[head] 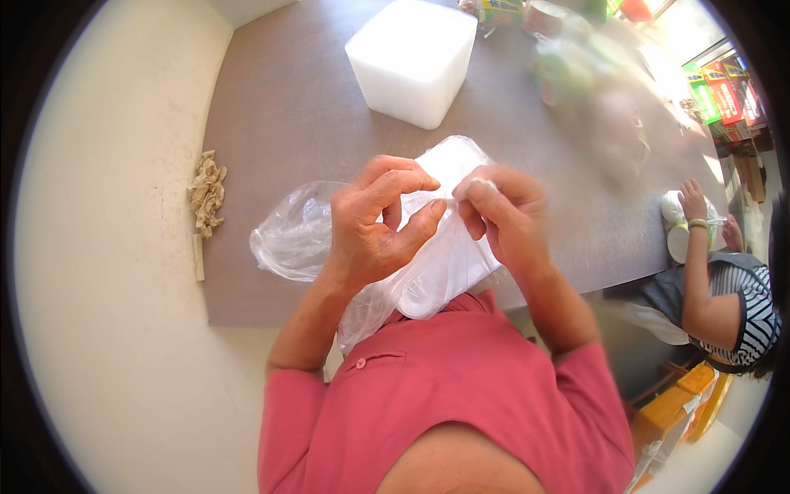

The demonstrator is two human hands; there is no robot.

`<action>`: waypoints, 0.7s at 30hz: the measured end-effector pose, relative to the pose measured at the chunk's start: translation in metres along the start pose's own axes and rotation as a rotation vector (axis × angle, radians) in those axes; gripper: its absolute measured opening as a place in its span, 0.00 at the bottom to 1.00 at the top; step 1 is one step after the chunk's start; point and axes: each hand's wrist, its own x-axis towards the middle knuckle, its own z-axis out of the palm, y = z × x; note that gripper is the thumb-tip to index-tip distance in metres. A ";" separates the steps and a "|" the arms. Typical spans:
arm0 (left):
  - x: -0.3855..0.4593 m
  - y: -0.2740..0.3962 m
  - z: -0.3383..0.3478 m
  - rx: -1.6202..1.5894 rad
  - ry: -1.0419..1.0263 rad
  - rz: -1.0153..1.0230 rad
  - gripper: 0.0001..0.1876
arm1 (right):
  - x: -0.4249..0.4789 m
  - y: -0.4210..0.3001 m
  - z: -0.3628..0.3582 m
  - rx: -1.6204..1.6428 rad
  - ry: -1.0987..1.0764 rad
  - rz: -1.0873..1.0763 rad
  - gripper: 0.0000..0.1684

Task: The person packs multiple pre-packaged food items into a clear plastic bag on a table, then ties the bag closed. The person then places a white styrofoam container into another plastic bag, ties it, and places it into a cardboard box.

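Note:
My left hand (386, 219) is raised over a white item in clear plastic film (453, 265), its thumb and forefinger apart with nothing between them. To its right, my right hand (503, 207) pinches a gathered piece of thin clear plastic between thumb and fingers. The wrapped white item lies slantwise at the table's near edge, against my front. Loose clear film (296, 238) spreads on the table to the left of it. A white translucent block-shaped container (410, 58) stands farther back.
The brown table (278, 117) meets a wall on the left, where crumpled brown paper (208, 193) lies. Blurred bags (580, 74) are at the back right. A co-worker (716, 290) handles a white wrapped item (677, 228) at the right edge. Orange stools (669, 410) stand below.

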 end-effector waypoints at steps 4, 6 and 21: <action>0.008 0.011 0.003 0.023 -0.078 0.027 0.08 | -0.002 -0.002 -0.003 -0.050 -0.081 -0.175 0.05; 0.011 0.008 0.004 0.004 -0.125 -0.006 0.07 | -0.001 -0.002 -0.005 -0.101 -0.102 -0.216 0.05; 0.026 0.012 -0.014 -0.298 -0.292 -0.501 0.02 | 0.022 -0.016 -0.003 -0.190 -0.140 -0.004 0.05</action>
